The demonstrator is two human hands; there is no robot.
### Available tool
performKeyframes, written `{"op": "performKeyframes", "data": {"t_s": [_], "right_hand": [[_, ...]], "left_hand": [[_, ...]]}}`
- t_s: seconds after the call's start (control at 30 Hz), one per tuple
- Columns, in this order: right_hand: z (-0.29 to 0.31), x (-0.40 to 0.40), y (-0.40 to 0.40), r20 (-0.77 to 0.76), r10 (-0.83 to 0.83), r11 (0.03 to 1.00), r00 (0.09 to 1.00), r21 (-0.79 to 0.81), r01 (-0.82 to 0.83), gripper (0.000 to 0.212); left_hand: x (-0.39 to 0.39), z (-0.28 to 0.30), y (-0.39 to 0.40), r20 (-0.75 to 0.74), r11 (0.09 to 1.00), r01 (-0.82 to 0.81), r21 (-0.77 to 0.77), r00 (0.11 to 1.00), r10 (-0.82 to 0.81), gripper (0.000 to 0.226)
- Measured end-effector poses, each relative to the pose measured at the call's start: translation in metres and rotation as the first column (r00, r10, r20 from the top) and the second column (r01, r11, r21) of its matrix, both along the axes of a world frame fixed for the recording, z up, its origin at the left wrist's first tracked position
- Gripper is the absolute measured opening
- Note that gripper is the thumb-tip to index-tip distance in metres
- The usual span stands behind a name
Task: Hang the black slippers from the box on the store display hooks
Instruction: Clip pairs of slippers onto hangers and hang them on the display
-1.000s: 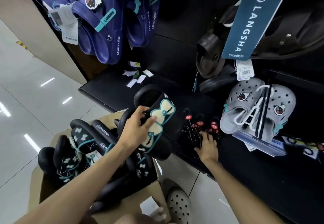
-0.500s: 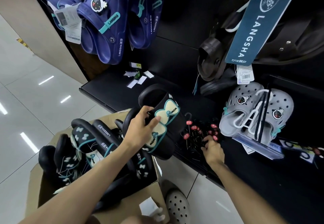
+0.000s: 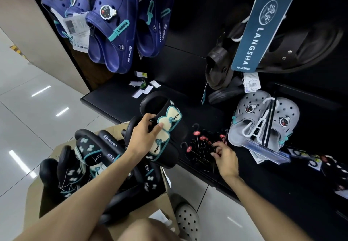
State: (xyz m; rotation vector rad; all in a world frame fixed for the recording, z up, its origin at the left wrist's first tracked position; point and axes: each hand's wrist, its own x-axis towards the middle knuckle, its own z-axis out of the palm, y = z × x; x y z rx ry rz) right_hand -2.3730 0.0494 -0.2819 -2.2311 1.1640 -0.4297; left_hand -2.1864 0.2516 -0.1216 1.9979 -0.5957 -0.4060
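My left hand (image 3: pixel 144 137) grips a pair of black slippers (image 3: pixel 165 127) with cream and teal bows, held above the box and just in front of the black shelf. My right hand (image 3: pixel 223 153) reaches into a pile of black wire hangers with red tags (image 3: pixel 203 142) lying on the shelf (image 3: pixel 116 99); its fingers curl among them, and whether one is pinched is hidden. A cardboard box (image 3: pixel 150 208) at lower left holds several more black slippers (image 3: pixel 90 152).
Navy clogs (image 3: pixel 113 29) hang at upper left. Dark sandals (image 3: pixel 218 67) and a teal LANGSHA sign (image 3: pixel 261 29) hang at upper right. Grey clogs (image 3: pixel 263 120) on a white hanger lie on the shelf at right. White paper tags (image 3: pixel 145 88) lie further back. A perforated clog on my foot (image 3: pixel 187 222) stands on the tiled floor.
My right hand has slid right and deeper into the hanger pile, fingers now curling in it. My left hand keeps the slipper pair in about the same place.
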Motion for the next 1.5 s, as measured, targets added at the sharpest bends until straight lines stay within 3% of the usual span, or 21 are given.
{"op": "performKeyframes", "data": {"t_s": [0.27,0.47,0.7,0.8,1.07,1.27,1.4,1.5], "right_hand": [[0.058,0.015,0.025,0.198,0.098,0.994,0.975,-0.065,-0.086,0.037],[0.115,0.031,0.065,0.270,0.324,0.938,0.907,-0.219,-0.270,0.038],[0.169,0.058,0.116,0.396,0.497,0.868,0.772,-0.213,-0.449,0.053],[0.183,0.065,0.133,0.439,0.515,0.855,0.736,-0.198,-0.479,0.042],[0.205,0.080,0.170,0.455,0.575,0.811,0.680,-0.205,-0.548,0.032],[0.204,0.086,0.181,0.288,0.730,0.675,0.619,-0.444,-0.589,0.019],[0.211,0.086,0.182,0.336,0.749,0.662,0.571,-0.355,-0.660,0.019],[0.223,0.086,0.180,0.456,0.650,0.745,0.608,-0.227,-0.627,0.021]], "left_hand": [[0.001,0.005,0.013,-0.066,0.995,-0.085,-0.060,0.995,0.081,0.030],[0.003,0.015,0.030,-0.176,0.979,-0.143,-0.144,0.977,0.117,0.016],[0.000,0.032,0.058,-0.241,0.978,-0.153,-0.143,0.964,0.115,0.043],[-0.002,0.040,0.071,-0.234,0.980,-0.150,-0.127,0.965,0.118,0.053],[0.000,0.050,0.095,-0.224,0.957,-0.190,-0.221,0.965,0.139,0.067],[0.005,0.052,0.099,-0.200,0.911,-0.308,-0.275,0.945,0.259,0.047],[0.006,0.050,0.100,-0.155,0.892,-0.312,-0.326,0.949,0.276,0.035],[0.009,0.049,0.100,-0.146,0.898,-0.320,-0.301,0.946,0.288,0.044]]}}
